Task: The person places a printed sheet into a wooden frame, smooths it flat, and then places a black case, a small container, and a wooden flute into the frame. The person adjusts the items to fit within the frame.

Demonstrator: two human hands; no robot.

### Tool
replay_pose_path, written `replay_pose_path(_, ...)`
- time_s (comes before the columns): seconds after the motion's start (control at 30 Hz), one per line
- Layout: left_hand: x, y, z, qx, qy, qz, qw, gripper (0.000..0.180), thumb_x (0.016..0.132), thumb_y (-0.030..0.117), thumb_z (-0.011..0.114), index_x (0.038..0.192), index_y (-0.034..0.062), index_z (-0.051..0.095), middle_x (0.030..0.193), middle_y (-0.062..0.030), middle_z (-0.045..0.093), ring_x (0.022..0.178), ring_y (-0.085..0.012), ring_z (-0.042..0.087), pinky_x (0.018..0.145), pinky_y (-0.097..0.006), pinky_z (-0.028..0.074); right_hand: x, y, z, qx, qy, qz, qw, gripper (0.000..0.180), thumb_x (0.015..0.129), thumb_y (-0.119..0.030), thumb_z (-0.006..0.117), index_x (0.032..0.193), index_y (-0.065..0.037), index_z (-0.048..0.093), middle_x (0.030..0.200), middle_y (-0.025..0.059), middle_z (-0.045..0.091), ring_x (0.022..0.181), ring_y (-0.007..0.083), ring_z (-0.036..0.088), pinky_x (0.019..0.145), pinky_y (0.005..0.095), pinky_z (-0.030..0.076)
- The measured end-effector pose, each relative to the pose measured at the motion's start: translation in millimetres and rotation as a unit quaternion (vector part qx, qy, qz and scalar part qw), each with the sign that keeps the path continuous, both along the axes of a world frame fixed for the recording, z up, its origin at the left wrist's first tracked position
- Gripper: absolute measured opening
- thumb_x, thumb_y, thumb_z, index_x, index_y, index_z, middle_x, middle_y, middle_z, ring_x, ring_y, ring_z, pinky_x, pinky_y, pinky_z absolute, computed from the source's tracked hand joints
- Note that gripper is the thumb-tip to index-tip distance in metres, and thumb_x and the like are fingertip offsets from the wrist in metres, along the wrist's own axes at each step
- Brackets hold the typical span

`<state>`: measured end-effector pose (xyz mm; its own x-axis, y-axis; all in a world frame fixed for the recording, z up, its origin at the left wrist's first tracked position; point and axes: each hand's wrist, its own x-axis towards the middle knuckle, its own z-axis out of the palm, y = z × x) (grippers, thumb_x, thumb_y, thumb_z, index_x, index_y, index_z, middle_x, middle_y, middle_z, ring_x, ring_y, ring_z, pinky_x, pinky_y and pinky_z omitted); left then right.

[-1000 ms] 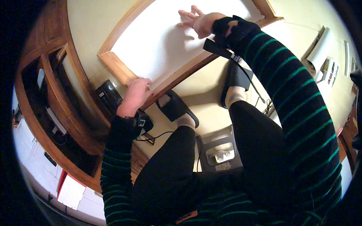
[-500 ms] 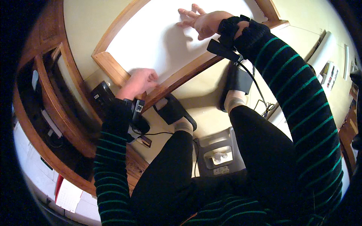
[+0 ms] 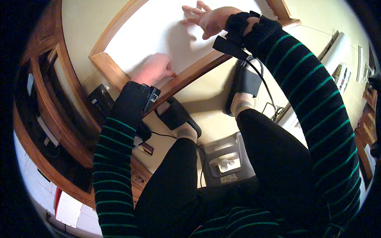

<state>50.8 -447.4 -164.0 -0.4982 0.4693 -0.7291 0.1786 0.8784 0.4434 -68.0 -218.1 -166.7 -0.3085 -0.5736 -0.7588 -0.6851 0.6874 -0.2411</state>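
A wooden frame (image 3: 194,72) surrounds a white sheet or panel (image 3: 137,41) at the top of the view. My left hand (image 3: 156,68) is closed near the frame's front left inner edge, its fingers curled down. Whatever those fingers hold, if anything, is hidden under them. Farther off, over the white surface, my right hand (image 3: 212,20) is open with its fingers spread, casting a shadow below it. I cannot tell whether its fingertips touch the white surface. Both wrists wear black straps with small black devices.
My slippered feet (image 3: 180,117) rest on the pale floor below the frame. A grey plastic box (image 3: 206,158) lies between my legs. Dark wooden furniture (image 3: 75,131) stands at the left, beside a black device (image 3: 100,99). White rolls (image 3: 331,53) and a cable lie at the right.
My left hand has moved farther away and a little right, more over the white surface along the frame's inner edge. The right hand has shifted slightly left with its fingers still spread.
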Motion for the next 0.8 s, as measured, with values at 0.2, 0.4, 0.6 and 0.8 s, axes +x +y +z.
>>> replay_pose_path(0.2, -3, 7, 0, -0.025, 0.027, -0.043, 0.998, 0.029, 0.072, 0.027, 0.084, 0.083, 0.0025, 0.074, 0.083, -0.0194, 0.071, 0.081, -0.0393, 0.068, 0.077, -0.047, 0.055, 1, 4, 2, -0.033, -0.019, -0.034, 0.999, 0.098, 0.081, -0.038, 0.076, 0.161, -0.031, 0.019, 0.169, 0.0145, -0.008, 0.151, 0.0505, -0.004, 0.12, 0.0643, 0.015)
replay_pose_path(0.4, -1, 12, 6, -0.018, 0.041, -0.054, 0.998, 0.022, 0.069, 0.019, 0.082, 0.08, 0.0031, 0.071, 0.082, -0.0191, 0.069, 0.08, -0.0396, 0.067, 0.076, -0.047, 0.054, 3, 0, -1, -0.036, 0.005, -0.024, 0.999, 0.095, 0.081, -0.038, 0.075, 0.159, -0.03, 0.022, 0.168, 0.0151, -0.004, 0.15, 0.0525, -0.002, 0.119, 0.0664, 0.016)
replay_pose_path(0.6, 3, 10, 3, 0.059, 0.037, -0.058, 0.996, 0.017, 0.07, 0.015, 0.077, 0.08, 0.0033, 0.07, 0.08, -0.0189, 0.069, 0.079, -0.04, 0.066, 0.074, -0.048, 0.053, 2, 5, -5, -0.05, 0.0, -0.036, 0.998, 0.094, 0.081, -0.038, 0.076, 0.159, -0.031, 0.024, 0.168, 0.0134, -0.002, 0.15, 0.0519, 0.0, 0.119, 0.0659, 0.017)
replay_pose_path(0.8, 1, 8, -2, 0.067, 0.024, -0.088, 0.994, 0.015, 0.072, 0.015, 0.073, 0.082, 0.0045, 0.072, 0.082, -0.0187, 0.069, 0.079, -0.0393, 0.067, 0.073, -0.047, 0.054, 1, 6, -9, -0.073, 0.002, -0.043, 0.996, 0.092, 0.08, -0.037, 0.076, 0.158, -0.032, 0.026, 0.168, 0.0118, 0.0, 0.15, 0.0513, 0.002, 0.119, 0.0654, 0.017)
